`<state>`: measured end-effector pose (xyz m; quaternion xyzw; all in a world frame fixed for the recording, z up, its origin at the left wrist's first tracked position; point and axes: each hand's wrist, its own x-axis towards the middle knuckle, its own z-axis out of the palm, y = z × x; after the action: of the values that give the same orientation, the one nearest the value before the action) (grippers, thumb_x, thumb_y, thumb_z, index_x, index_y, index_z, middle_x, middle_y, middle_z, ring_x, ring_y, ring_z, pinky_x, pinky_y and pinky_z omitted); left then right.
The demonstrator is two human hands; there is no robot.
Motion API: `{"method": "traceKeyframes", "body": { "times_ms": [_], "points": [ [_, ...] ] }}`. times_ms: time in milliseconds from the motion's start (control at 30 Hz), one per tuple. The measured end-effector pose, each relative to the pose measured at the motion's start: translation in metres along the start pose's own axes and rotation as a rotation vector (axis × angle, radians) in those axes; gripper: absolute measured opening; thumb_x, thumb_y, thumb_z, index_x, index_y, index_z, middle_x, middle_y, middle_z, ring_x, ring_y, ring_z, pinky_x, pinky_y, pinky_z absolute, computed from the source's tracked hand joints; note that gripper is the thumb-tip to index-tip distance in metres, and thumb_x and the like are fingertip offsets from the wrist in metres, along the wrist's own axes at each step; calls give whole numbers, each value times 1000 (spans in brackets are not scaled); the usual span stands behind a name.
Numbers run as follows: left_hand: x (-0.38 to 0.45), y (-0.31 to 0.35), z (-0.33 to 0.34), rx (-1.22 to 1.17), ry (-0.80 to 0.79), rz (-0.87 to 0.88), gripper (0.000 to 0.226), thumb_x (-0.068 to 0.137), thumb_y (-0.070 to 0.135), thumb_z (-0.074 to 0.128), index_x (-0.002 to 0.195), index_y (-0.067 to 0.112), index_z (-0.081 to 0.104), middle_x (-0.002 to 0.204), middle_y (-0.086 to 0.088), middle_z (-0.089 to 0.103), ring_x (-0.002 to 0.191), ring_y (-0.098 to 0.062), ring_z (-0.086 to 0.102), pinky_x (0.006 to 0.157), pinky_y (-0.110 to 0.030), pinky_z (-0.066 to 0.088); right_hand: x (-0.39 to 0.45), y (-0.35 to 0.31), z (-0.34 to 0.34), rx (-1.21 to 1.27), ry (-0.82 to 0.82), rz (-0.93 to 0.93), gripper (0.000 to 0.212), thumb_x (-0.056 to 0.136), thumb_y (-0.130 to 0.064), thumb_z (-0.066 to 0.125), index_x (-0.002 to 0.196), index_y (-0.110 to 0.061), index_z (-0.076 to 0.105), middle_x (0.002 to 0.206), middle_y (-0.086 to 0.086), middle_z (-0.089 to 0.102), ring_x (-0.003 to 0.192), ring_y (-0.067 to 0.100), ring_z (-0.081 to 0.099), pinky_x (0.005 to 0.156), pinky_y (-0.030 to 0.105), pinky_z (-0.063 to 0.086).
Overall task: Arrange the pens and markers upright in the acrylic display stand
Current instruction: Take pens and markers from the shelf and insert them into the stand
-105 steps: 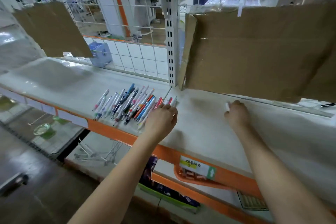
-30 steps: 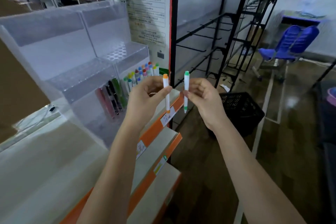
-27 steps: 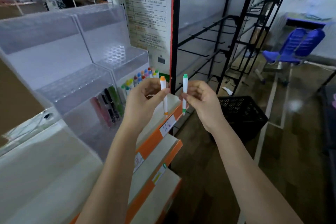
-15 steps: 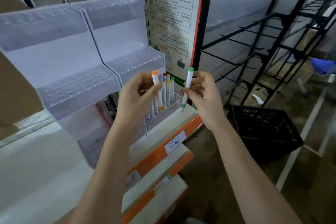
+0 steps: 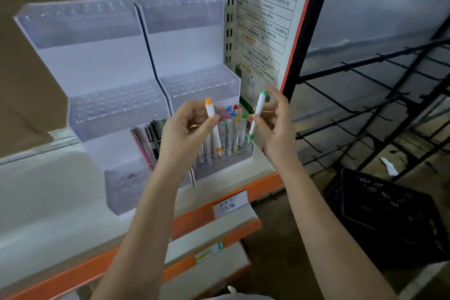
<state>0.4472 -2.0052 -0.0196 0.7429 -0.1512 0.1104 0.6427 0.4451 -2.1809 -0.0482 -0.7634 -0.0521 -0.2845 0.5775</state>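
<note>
White shelf with orange front edge. Right of it: printed notice board, black wire rack, black plastic crate on dark floor. Left of the shelf: brown cardboard.

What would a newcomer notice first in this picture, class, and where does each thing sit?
First, the two hands at the centre: the left hand holds an orange-capped marker, the right hand a green-capped marker, both nearly upright. Just behind them, a cluster of coloured markers stands in the lowest tier of the clear stepped stand on the orange-edged shelf. To the right, a black wire rack rises over a black crate.
</note>
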Motion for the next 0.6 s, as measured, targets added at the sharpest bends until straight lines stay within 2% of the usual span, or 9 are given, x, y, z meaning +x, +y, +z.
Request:
{"method": "traceKeyframes", "body": {
  "times_ms": [133,267,367,433,500,600],
  "points": [
    [-1,-2,7,6,7,6,19,87,12,64,90,30,62,81,5,66,76,-6,60,70,-20,51,2,12,2,-19,16,-30,57,90,-6,58,121,-49,38,99,0,57,94,21,61,84,38,53],
    [0,-3,12,7,-4,8,17,87,11,65,90,27,61,80,8,65,71,3,57,64,-9,42,-3,20,6,-28,-19,-21,50,91,-9,56,114,-51,40,98,-11,56,90,12,60,79,26,51],
    [1,-4,14,-15,-21,2,16,87,9,64,91,24,62,75,16,66,70,5,57,63,-8,41,-7,27,7,-83,-53,-17,48,91,-12,55,115,-51,40,101,-13,57,93,8,59,83,30,52],
    [2,-4,16,-18,-32,0,13,87,7,64,94,18,64,71,19,66,67,7,56,61,-7,41,-7,31,7,-105,-60,-30,39,93,-13,53,122,-38,45,105,-12,57,97,5,59,86,27,51],
    [3,-5,17,-12,-32,2,12,87,8,64,98,11,64,74,13,65,65,7,55,60,-7,40,-6,32,8,-143,-72,-71,34,95,-14,52,127,-23,48,109,-6,58,99,4,58,85,23,50],
    [6,-6,19,1,-43,10,14,87,10,64,100,8,64,83,3,68,69,4,57,62,-8,42,-2,29,8,-189,-34,-113,30,94,-11,54,124,-12,53,110,2,59,97,4,57,82,16,48]
  ]
}}
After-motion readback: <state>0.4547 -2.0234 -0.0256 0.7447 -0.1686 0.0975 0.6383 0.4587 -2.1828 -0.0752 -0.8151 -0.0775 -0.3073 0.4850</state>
